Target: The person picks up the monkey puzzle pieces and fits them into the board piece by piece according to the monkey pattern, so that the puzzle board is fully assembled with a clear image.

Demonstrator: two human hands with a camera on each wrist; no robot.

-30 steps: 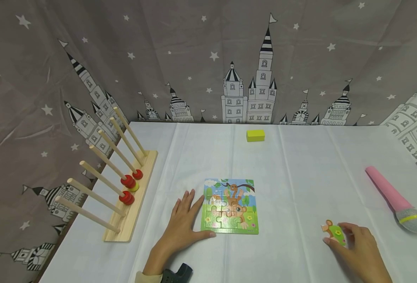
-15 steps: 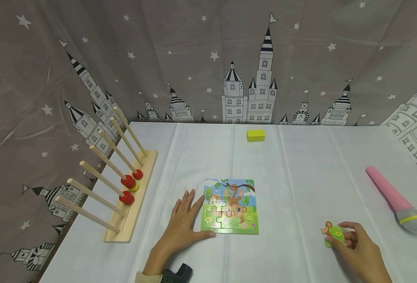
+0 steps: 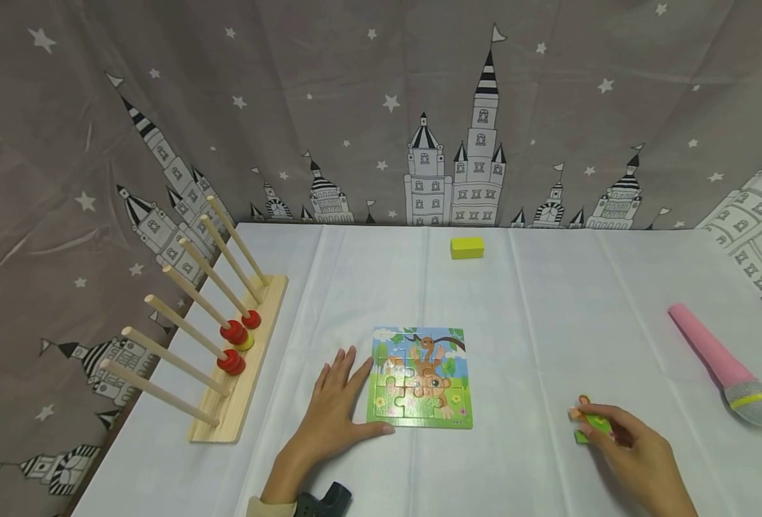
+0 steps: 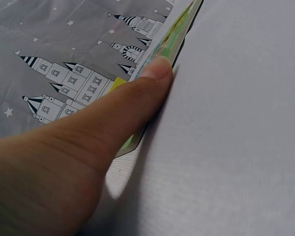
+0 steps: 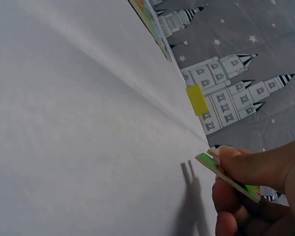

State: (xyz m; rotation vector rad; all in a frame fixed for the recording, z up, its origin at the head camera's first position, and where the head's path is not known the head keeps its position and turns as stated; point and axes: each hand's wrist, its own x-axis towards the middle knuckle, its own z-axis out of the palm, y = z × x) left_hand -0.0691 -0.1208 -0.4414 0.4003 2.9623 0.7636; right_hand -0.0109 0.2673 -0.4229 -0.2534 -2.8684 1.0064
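Observation:
A square jigsaw puzzle [image 3: 429, 380] with a monkey picture lies flat on the white tablecloth. My left hand [image 3: 329, 413] rests beside it with straight, spread fingers, the index finger at its left edge and the thumb at its lower left corner. In the left wrist view the thumb [image 4: 123, 110] lies against the puzzle's side. Off to the right, my right hand [image 3: 642, 452] pinches a green and brown puzzle piece [image 3: 600, 424] between thumb and fingers. The right wrist view shows that piece [image 5: 226, 178] edge-on, held above the cloth, with its shadow below.
A wooden peg stand [image 3: 238, 388] with red and yellow beads stands at the left. At the back lies a yellow block [image 3: 467, 248]. Far right is a pink toy microphone [image 3: 717, 352]. A grey castle-print curtain [image 3: 355, 93] hangs behind the table.
My right hand has moved a little left with the puzzle piece, whose hold and angle have shifted in the fingers. The left hand and the puzzle have stayed put.

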